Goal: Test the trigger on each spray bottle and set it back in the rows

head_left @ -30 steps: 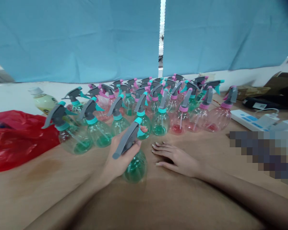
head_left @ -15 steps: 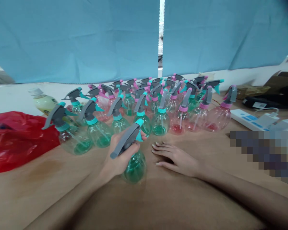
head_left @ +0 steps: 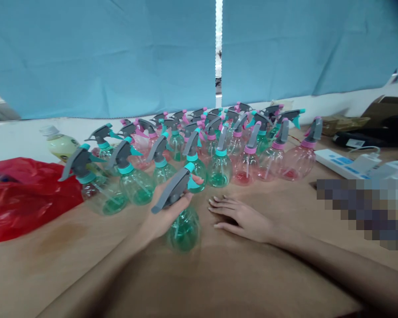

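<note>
My left hand (head_left: 164,207) is wrapped around the neck of a round green spray bottle (head_left: 185,229) with a grey head and a turquoise nozzle and trigger. The bottle stands upright near the table's front, and green shows inside its clear body. A fingertip of that hand shows beside the trigger; the other fingers are mostly hidden behind the bottle. My right hand (head_left: 240,216) lies palm down on the table, fingers stretched out, to the right of the bottle and apart from it. Just beyond both hands stands a front row of spray bottles, including a green one (head_left: 220,170) and a pink one (head_left: 245,170).
Several more green and pink spray bottles crowd behind the front row. A red plastic bag (head_left: 29,194) and a capped bottle of pale liquid (head_left: 59,143) lie left. At right are a white power strip (head_left: 338,163) with plugs and a black object (head_left: 354,140). A blue curtain (head_left: 119,57) hangs behind.
The visible fingertip of my left hand has moved slightly up and outward beside the trigger. The view has shifted a little; my right hand rests in the same place.
</note>
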